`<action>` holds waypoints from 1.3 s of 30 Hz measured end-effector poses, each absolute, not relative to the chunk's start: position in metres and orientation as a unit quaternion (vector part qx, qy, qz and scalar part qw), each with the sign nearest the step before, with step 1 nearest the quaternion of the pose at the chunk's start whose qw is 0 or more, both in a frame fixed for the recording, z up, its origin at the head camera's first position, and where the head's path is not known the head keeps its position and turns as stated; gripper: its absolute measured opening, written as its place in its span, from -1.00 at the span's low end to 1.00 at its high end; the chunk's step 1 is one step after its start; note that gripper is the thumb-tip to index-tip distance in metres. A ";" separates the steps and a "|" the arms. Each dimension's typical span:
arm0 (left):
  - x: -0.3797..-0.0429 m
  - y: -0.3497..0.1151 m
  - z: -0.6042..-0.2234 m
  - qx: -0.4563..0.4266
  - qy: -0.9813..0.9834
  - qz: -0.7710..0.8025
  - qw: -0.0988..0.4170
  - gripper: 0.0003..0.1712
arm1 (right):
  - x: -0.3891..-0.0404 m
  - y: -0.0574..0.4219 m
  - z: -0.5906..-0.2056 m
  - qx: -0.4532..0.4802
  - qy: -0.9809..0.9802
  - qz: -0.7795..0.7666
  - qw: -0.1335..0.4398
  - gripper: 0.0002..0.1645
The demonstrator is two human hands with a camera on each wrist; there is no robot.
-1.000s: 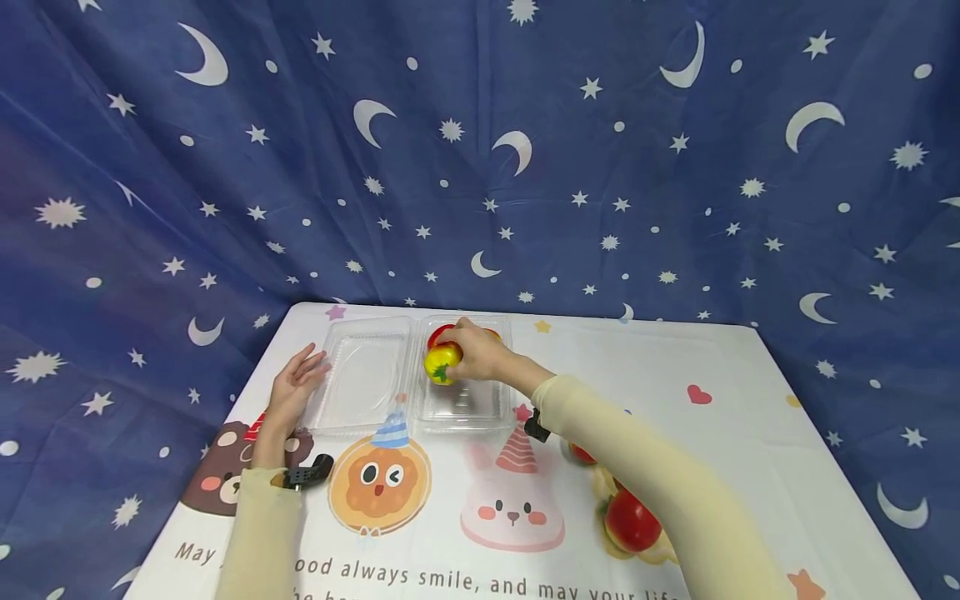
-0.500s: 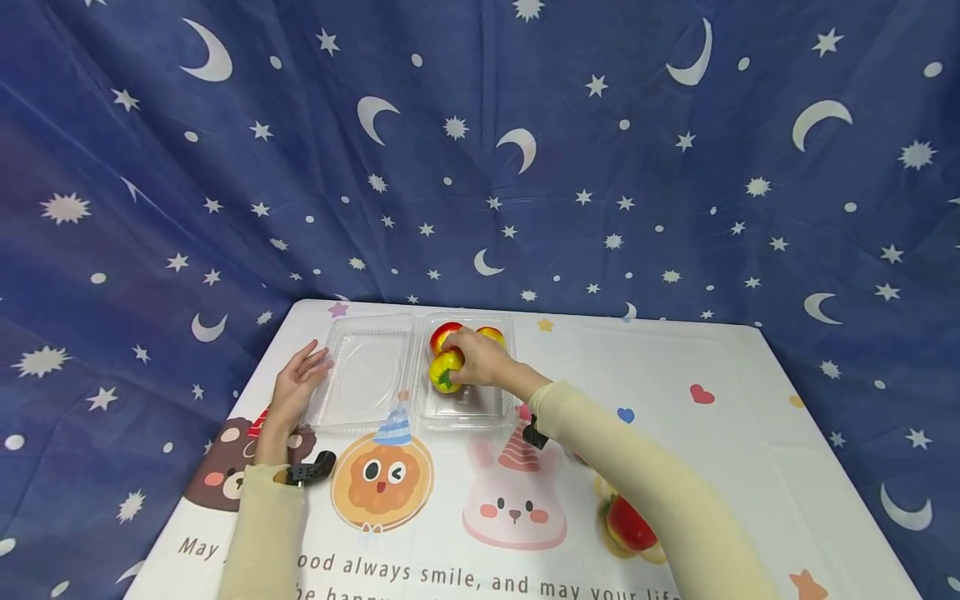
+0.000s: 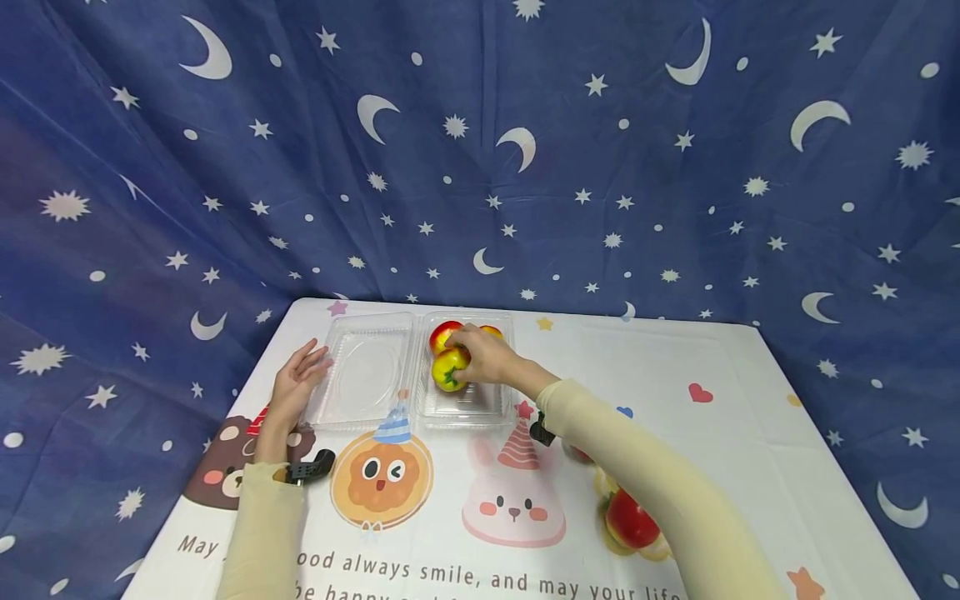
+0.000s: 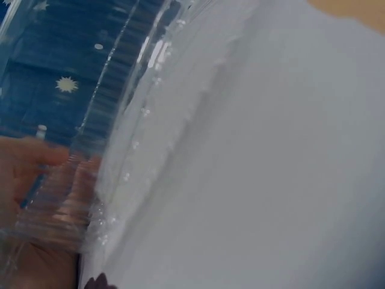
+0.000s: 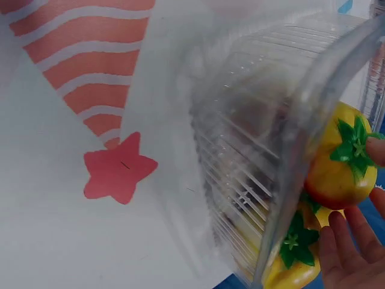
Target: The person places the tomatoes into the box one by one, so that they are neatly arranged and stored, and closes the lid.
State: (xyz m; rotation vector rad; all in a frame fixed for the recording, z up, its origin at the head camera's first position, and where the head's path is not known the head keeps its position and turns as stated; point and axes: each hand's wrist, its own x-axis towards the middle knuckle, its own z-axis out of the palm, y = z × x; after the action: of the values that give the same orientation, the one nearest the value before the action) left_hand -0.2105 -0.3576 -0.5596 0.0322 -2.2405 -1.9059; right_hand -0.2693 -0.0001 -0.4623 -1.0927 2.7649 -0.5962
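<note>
My right hand [image 3: 491, 357] grips a yellow-and-red round fruit [image 3: 450, 371] with a green star-shaped leafy top, inside the base of a clear plastic clamshell box [image 3: 465, 414]. In the right wrist view the thumb touches the fruit's green top [image 5: 355, 147], with fingers behind it. Behind it in the base sit a red-and-yellow fruit [image 3: 446, 335] and another [image 3: 492, 332], partly covered by the hand. The box's lid [image 3: 367, 367] lies opened out to the left. At the lid's left edge rests my left hand [image 3: 296, 387], fingers loosely extended, seen partly through clear plastic in the left wrist view.
A red fruit [image 3: 632, 518] lies at the table's right front, beside the right sleeve [image 3: 660, 492]. Another [image 3: 579, 454] is mostly hidden by that sleeve. The white printed tablecloth [image 3: 750, 467] covers the table, and a blue curtain [image 3: 570, 167] hangs behind.
My right hand has lowered the yellow-and-red fruit in the box base and shifted it slightly right, closer to the fruits behind. My left hand keeps its place at the lid.
</note>
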 end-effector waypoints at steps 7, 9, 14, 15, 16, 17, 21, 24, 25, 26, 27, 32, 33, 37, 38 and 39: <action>-0.211 -0.358 -0.559 0.018 -0.757 -0.646 0.096 -0.25 | -0.269 0.000 -0.466 -0.348 0.918 -0.182 0.060 -0.41; -0.211 -0.357 -0.559 0.019 -0.754 -0.649 0.096 -0.26 | -0.270 0.000 -0.467 -0.347 0.920 -0.172 0.057 -0.41; -0.211 -0.356 -0.559 0.015 -0.752 -0.652 0.097 -0.27 | -0.269 -0.001 -0.467 -0.343 0.925 -0.156 0.045 -0.39; -0.211 -0.356 -0.560 0.015 -0.752 -0.652 0.098 -0.28 | -0.269 -0.002 -0.467 -0.341 0.926 -0.156 0.041 -0.39; -0.211 -0.356 -0.560 0.014 -0.752 -0.651 0.098 -0.28 | -0.269 -0.002 -0.468 -0.341 0.926 -0.156 0.035 -0.40; -0.211 -0.356 -0.560 0.014 -0.752 -0.652 0.098 -0.28 | -0.268 -0.003 -0.468 -0.341 0.927 -0.154 0.031 -0.40; -0.211 -0.356 -0.560 0.019 -0.753 -0.651 0.096 -0.28 | -0.268 -0.004 -0.470 -0.347 0.926 -0.146 0.012 -0.39; -0.212 -0.356 -0.559 0.021 -0.756 -0.648 0.095 -0.27 | -0.269 -0.003 -0.470 -0.347 0.926 -0.145 0.005 -0.34; -0.212 -0.357 -0.559 0.020 -0.756 -0.647 0.094 -0.27 | -0.269 -0.003 -0.470 -0.346 0.927 -0.145 0.005 -0.33; -0.212 -0.357 -0.559 0.020 -0.757 -0.646 0.093 -0.27 | -0.270 -0.003 -0.470 -0.347 0.927 -0.146 0.004 -0.32; -0.212 -0.357 -0.559 0.019 -0.758 -0.646 0.092 -0.27 | -0.270 -0.003 -0.470 -0.347 0.926 -0.146 0.004 -0.31; -0.211 -0.359 -0.558 0.018 -0.759 -0.645 0.087 -0.27 | -0.271 -0.001 -0.470 -0.351 0.925 -0.148 0.010 -0.31; -0.211 -0.359 -0.558 0.019 -0.759 -0.645 0.086 -0.27 | -0.271 0.000 -0.470 -0.351 0.925 -0.148 0.011 -0.31; -0.210 -0.358 -0.557 0.019 -0.757 -0.648 0.086 -0.27 | -0.270 0.000 -0.469 -0.351 0.925 -0.146 0.014 -0.29; -0.210 -0.358 -0.557 0.019 -0.755 -0.650 0.086 -0.27 | -0.270 0.001 -0.468 -0.351 0.924 -0.149 0.015 -0.29; -0.210 -0.358 -0.557 0.017 -0.754 -0.650 0.089 -0.27 | -0.271 0.003 -0.466 -0.352 0.923 -0.153 0.014 -0.29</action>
State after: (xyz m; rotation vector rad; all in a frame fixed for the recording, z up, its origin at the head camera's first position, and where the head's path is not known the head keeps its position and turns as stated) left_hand -0.2103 -0.3583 -0.5570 0.0504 -2.2445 -1.9341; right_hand -0.2705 0.0028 -0.4660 -1.0952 2.8749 -0.4752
